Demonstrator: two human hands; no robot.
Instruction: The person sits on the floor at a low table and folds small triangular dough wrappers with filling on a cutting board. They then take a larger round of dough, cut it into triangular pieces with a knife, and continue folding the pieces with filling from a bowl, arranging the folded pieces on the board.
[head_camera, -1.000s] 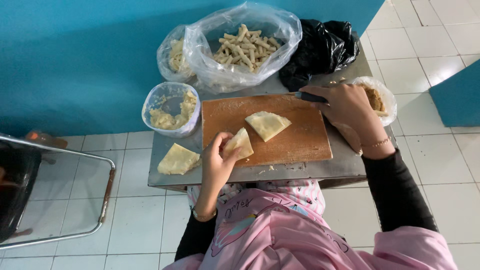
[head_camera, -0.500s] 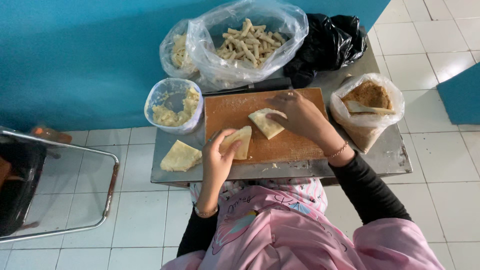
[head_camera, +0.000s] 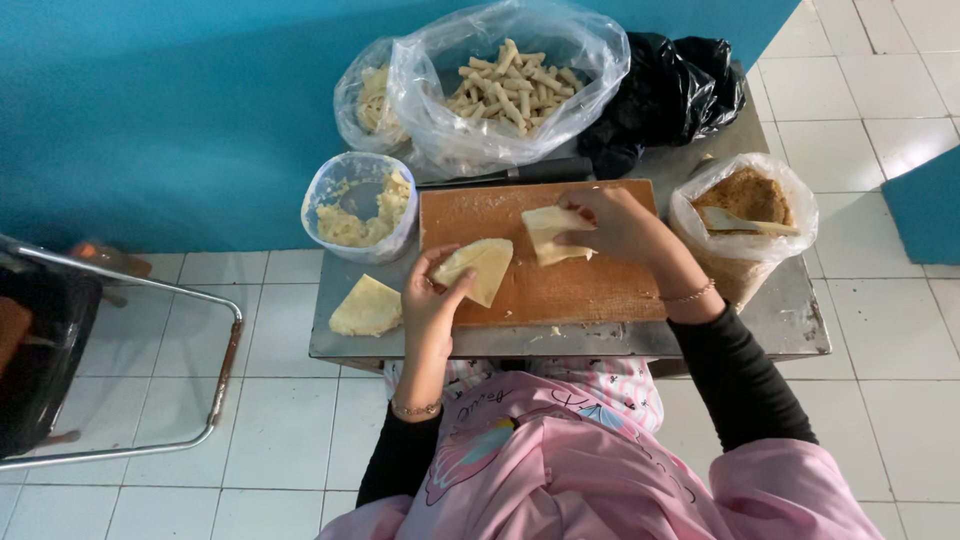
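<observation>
Now, seen from above, the right hand (head_camera: 622, 225), having left the knife, has come over to pinch a pale pastry wrapper (head_camera: 551, 233) on the wooden cutting board (head_camera: 580, 285), while the left hand (head_camera: 432, 303) grips a folded wrapper (head_camera: 479, 268) at the board's near-left edge.

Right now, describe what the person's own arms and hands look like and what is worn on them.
Both arms wear long black sleeves under a loose pink garment. The left hand is bare, with a thin beaded bracelet at its wrist. The right hand is bare too, with a slim gold-coloured bracelet where the black sleeve ends. No gloves or rings can be made out.
</observation>
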